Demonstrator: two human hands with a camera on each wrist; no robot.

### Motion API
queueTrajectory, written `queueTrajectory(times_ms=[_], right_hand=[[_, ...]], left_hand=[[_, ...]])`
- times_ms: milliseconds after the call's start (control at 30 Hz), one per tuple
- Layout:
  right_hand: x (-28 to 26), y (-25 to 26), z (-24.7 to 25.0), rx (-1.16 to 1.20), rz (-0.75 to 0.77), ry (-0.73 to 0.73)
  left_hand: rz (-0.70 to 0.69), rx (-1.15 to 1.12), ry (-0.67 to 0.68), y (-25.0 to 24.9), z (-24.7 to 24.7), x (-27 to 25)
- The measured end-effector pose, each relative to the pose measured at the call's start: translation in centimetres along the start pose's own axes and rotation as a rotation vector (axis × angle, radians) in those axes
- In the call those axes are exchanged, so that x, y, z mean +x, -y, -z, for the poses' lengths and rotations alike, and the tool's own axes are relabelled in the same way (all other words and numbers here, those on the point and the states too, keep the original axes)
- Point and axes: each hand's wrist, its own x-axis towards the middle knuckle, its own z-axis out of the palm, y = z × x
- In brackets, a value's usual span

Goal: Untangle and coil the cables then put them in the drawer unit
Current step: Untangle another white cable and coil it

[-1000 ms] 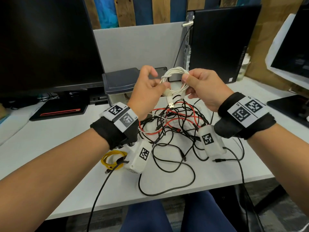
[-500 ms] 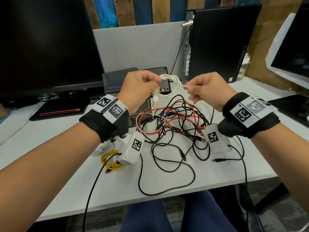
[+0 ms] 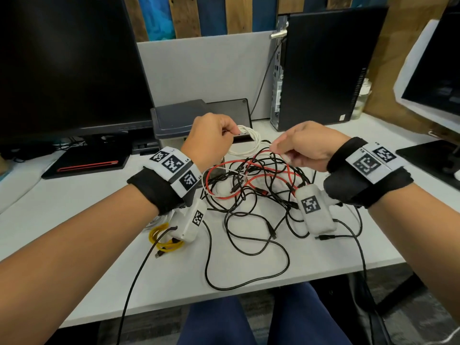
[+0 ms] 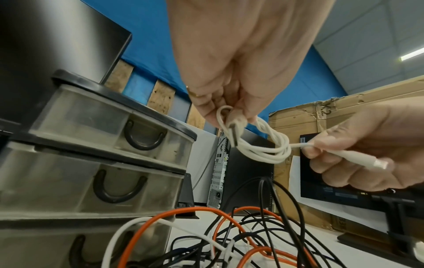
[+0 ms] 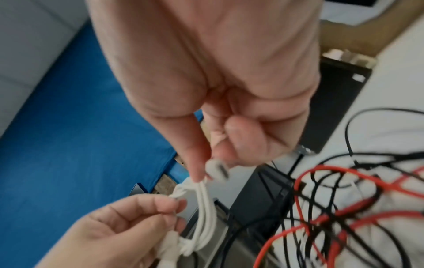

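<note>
A small white cable coil [image 3: 249, 144] hangs between my hands above the tangle. My left hand [image 3: 230, 131] pinches the coil [image 4: 263, 150] at its top, beside its USB plug. My right hand [image 3: 280, 151] pinches the coil's free end and pulls it rightward; the end plug [image 4: 376, 163] lies across the fingers [image 5: 199, 163]. Below them, a tangle of black, red and white cables [image 3: 254, 188] sprawls over the white desk [image 3: 87, 245]. The grey drawer unit [image 3: 179, 118] stands just behind the left hand, and its clear drawers [image 4: 103, 145] are closed.
A coiled yellow cable [image 3: 163, 239] lies under my left wrist. A big monitor [image 3: 69, 66] stands at the back left and a black PC tower [image 3: 323, 70] at the back right. A second screen [image 3: 433, 78] is at the far right. Black cable loops reach the desk's front edge.
Both hands have come down from chest height toward the tangle. The right hand let go of the coil's body and drew its end out to the right, while the left kept holding the coil.
</note>
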Motion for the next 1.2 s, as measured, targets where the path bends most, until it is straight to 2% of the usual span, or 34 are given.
queueTrajectory(times_ms=[133, 233, 300, 400, 467, 667, 733, 900, 967, 1033, 1133, 1200], right_hand=[[0.0, 0.3, -0.8, 0.485, -0.12, 0.067], [0.2, 0.5, -1.2, 0.752, -0.074, 0.043], [0.4, 0.3, -1.6, 0.711, 0.012, -0.033], [0.9, -0.5, -2.0, 0.346, 0.178, -0.269], [1.2, -1.0, -2.0, 0.182, 0.272, -0.393], [1.1, -0.9, -1.6, 0.12, 0.395, -0.452], [1.1, -0.7, -1.5, 0.145, 0.401, -0.405], [0.6, -0.3, -1.6, 0.325, 0.289, -0.104], [0.5, -0.2, -2.0, 0.398, 0.224, -0.018], [0.4, -0.1, -2.7, 0.388, 0.178, 0.002], [0.5, 0.2, -4.4, 0.32, 0.132, 0.03], [0.4, 0.3, -5.7, 0.256, 0.114, 0.099]], left_hand=[[-0.01, -0.016, 0.019, -0.2, -0.6, -0.2], [0.006, -0.147, 0.03, -0.5, -1.4, -0.6], [0.048, -0.284, 0.039, -0.6, -1.8, -0.8], [0.139, -0.504, 0.066, -1.0, -1.7, -0.9], [0.163, -0.603, 0.092, -1.3, -1.4, -0.9], [0.215, -0.798, 0.129, -1.8, -1.2, -0.7], [0.23, -0.837, 0.142, -1.8, -1.1, -0.7], [0.293, -0.886, 0.145, -0.9, 0.1, -0.9], [0.32, -0.88, 0.246, -0.4, 1.2, -1.2], [0.328, -0.87, 0.368, 0.2, 2.1, -1.8], [0.355, -0.774, 0.429, 1.3, 3.1, -2.8], [0.415, -0.676, 0.471, 2.3, 4.0, -3.5]])
